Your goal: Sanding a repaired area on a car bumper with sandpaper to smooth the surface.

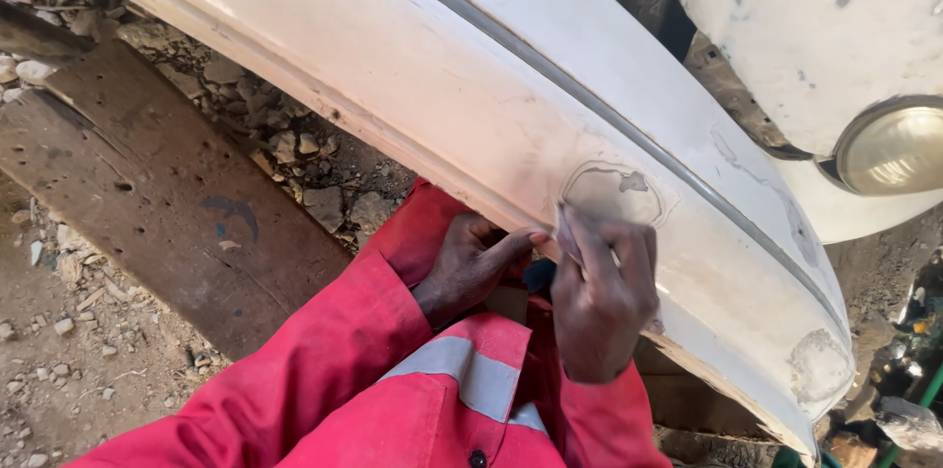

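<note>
Nearest to you are your red overall sleeves (324,380), with a grey reflective band (471,375) across the cloth just below your hands.

Your right hand (601,306) lies flat against the lower face of the white bumper (442,65), fingers (629,252) stretched out straight and close together, pressing a small pale sheet (567,232) to the paint. Only the sheet's edge shows past your forefinger, so you cannot tell how much of it sits under the palm. The sheet lies just below the greyish sanded patch (614,193) on the bumper, touching its lower margin.

Your left hand (471,267) is just beside the right one, tucked under the bumper's lower edge. Its fingers are curled loosely and the thumb (516,242) reaches out to meet the near edge of the sheet; whether it grips anything beyond that you cannot tell, since the palm is turned away.

Along the bumper above the patch runs a grey trim strip (589,100). Toward the bumper's far right end there is a second dull patch (817,365).

Below and left of the bumper lies a dark wooden plank (167,203) on stony, dusty ground (59,360), with loose rubble (305,164) between plank and bumper.

Beyond the bumper, upper right, stands the white car body (815,16) with a round headlamp (892,149).
</note>
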